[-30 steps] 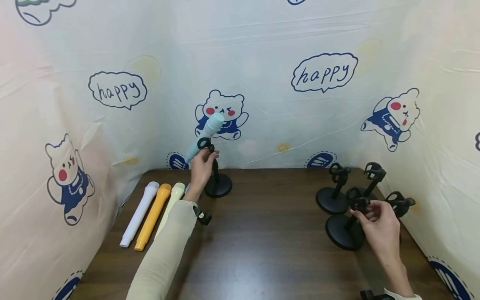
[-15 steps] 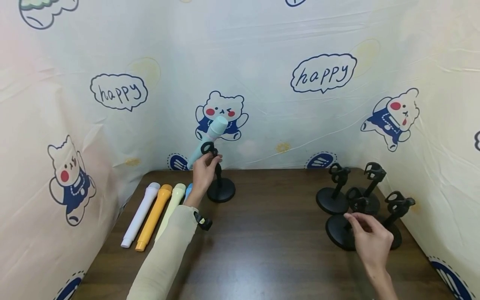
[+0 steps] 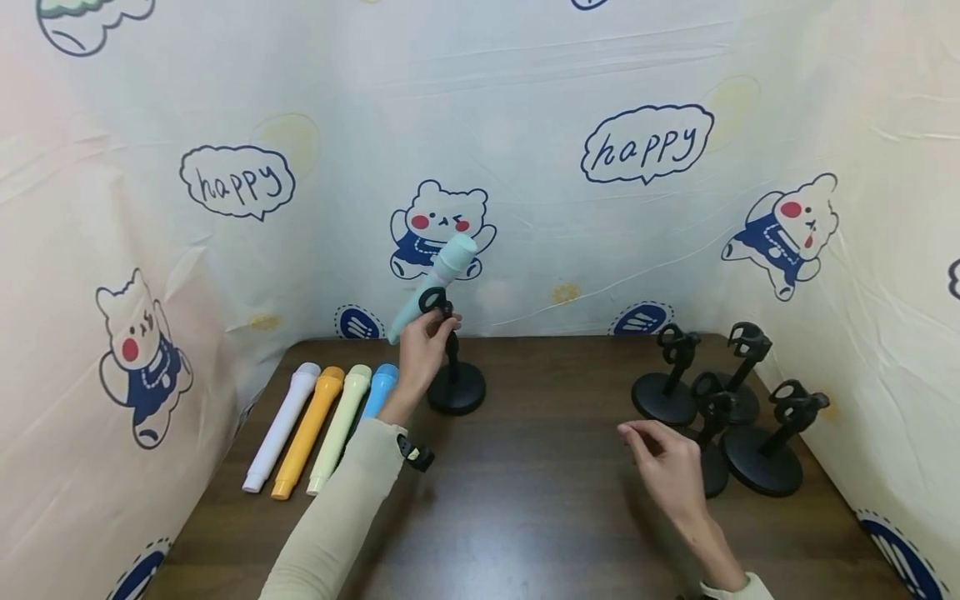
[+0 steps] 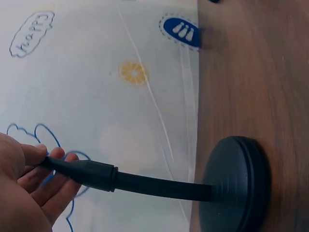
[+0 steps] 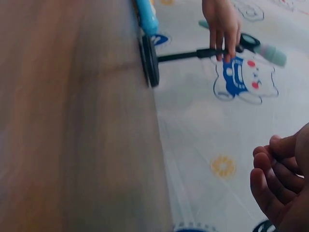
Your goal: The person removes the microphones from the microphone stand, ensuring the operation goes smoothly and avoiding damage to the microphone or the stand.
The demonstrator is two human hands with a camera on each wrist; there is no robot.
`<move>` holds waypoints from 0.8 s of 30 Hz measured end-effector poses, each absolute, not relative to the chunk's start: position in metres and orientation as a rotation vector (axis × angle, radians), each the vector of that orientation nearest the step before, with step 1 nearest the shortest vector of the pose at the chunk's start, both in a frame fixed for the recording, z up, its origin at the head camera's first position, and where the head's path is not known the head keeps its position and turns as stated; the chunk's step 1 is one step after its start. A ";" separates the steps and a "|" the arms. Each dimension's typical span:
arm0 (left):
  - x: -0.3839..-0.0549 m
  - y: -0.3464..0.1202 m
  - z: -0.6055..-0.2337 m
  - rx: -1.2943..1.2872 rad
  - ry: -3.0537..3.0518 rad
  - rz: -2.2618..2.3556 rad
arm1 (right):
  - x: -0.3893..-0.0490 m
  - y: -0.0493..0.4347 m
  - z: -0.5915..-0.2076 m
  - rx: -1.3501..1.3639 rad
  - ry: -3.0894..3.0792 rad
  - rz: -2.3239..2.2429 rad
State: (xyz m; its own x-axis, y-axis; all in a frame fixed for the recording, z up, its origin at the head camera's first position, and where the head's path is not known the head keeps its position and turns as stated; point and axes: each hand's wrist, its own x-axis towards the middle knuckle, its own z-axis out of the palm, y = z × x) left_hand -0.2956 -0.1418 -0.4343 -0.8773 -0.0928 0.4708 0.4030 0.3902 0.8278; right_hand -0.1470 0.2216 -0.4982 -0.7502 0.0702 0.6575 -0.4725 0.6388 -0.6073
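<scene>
My left hand [image 3: 420, 354] pinches a black microphone stand [image 3: 457, 390] near the top of its stem, just under the clip. A light blue toy microphone [image 3: 455, 257] sits slanted in that clip, head up and to the right. In the left wrist view, thumb and fingers hold the upper part of the stem, above the round base [image 4: 231, 186]. Whether the base touches the table cannot be told. My right hand [image 3: 663, 467] holds nothing, its fingers loosely curled, above the table left of several black microphone stands [image 3: 763, 461] whose clips hold no microphones.
On the left of the brown table [image 3: 540, 500] lie a white microphone [image 3: 281, 429], an orange one [image 3: 307, 433], a pale yellow one [image 3: 340, 429] and a blue one [image 3: 381, 387], side by side. A patterned cloth [image 3: 525, 208] encloses the back and sides.
My left hand has moved the stand and its light blue microphone right and a little nearer. My right hand has let go of a stand on the right and moved left.
</scene>
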 end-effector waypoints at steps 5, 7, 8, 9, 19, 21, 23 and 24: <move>-0.287 -0.128 -0.430 -0.268 -2.229 -1.505 | -0.159 0.205 -0.492 0.397 -2.260 1.083; -0.284 -0.123 -0.430 -0.275 -2.230 -1.504 | -0.165 0.199 -0.488 0.405 -2.305 1.090; -0.283 -0.120 -0.430 -0.279 -2.231 -1.500 | -0.168 0.196 -0.486 0.411 -2.326 1.099; -0.282 -0.118 -0.430 -0.289 -2.230 -1.498 | -0.171 0.193 -0.484 0.412 -2.351 1.105; -0.264 -0.087 -0.431 -0.380 -2.201 -1.470 | -0.205 0.175 -0.477 0.457 -2.413 1.229; -0.260 -0.081 -0.432 -0.400 -2.188 -1.470 | -0.210 0.173 -0.475 0.456 -2.427 1.290; -0.257 -0.075 -0.431 -0.423 -2.175 -1.471 | -0.214 0.169 -0.474 0.456 -2.444 1.331; -0.255 -0.072 -0.432 -0.437 -2.169 -1.471 | -0.216 0.168 -0.473 0.461 -2.452 1.335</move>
